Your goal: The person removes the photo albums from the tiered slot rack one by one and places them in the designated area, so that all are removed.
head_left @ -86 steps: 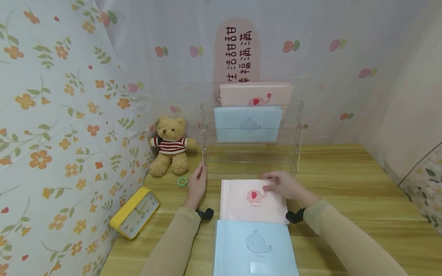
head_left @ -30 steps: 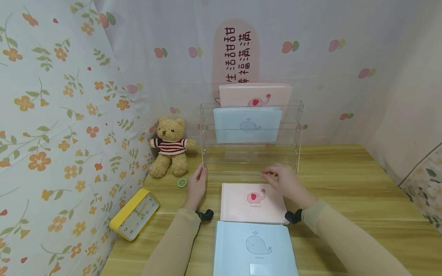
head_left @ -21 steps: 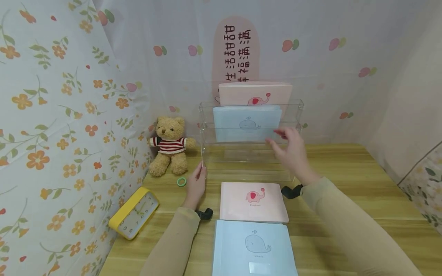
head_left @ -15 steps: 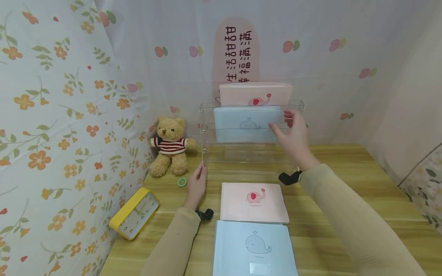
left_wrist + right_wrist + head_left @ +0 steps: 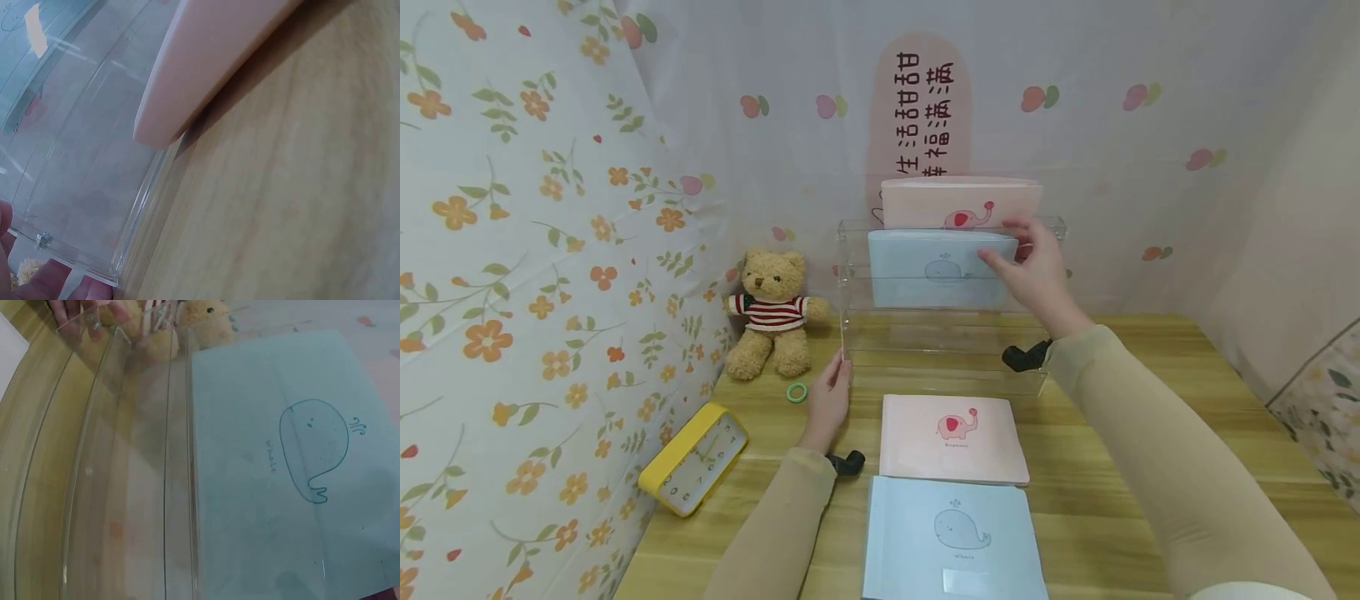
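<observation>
A clear acrylic tiered rack point(image 5: 947, 337) stands at the back of the wooden table point(image 5: 1150, 400). Its back tier holds a pink elephant book point(image 5: 925, 204); the tier in front holds a blue whale book point(image 5: 917, 275). My right hand point(image 5: 1030, 265) pinches that blue book's upper right corner, thumb in front, fingers over the top edge. The right wrist view shows the whale cover point(image 5: 300, 456) behind the clear panels. My left hand point(image 5: 830, 396) grips the rack's lower left front corner point(image 5: 81, 256); its fingertips point(image 5: 44, 281) show there. A second pink book point(image 5: 953, 433) and a second blue book point(image 5: 953, 537) lie flat in front.
A teddy bear point(image 5: 771, 312) sits against the flowered left wall. A green ring point(image 5: 796, 392) lies beside it, and a yellow clock point(image 5: 694, 458) lies near the table's left edge. Curtained walls close in the back and both sides.
My right hand left the pink book on the table, rose to the rack and took hold of the blue book's top right corner. The left hand stayed on the rack's corner.
</observation>
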{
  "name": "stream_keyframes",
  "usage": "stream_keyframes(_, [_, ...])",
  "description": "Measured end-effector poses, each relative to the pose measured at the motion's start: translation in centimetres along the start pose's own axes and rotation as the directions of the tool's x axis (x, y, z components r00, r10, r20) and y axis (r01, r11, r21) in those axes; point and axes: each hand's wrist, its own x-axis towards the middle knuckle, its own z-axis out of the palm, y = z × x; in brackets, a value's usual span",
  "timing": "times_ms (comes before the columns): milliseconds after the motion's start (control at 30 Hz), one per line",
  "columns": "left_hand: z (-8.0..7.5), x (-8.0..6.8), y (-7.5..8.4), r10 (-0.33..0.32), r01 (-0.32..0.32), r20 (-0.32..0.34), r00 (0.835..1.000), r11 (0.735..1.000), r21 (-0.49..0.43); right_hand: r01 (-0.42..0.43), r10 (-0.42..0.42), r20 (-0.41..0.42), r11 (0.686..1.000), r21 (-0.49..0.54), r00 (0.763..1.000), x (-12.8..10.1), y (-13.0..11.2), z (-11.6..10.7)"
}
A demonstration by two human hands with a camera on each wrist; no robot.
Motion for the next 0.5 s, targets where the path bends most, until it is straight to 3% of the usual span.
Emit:
stream_keyframes(333, [-0.2,0.0,0.0,0.0,0.0,0.003,1.0,1.0,-0.007,0.041,-0.016,0.184,0.99,-0.135,0.983,1.5,-0.3,0.2])
stream_keyframes(500, [0.0,0.1,-0.2,0.013,-0.013,0.007,1.0,1.0,0.01,0.078,-0.039,0.238,0.984,-0.159,0.971,1.9,-0.4,0.0])
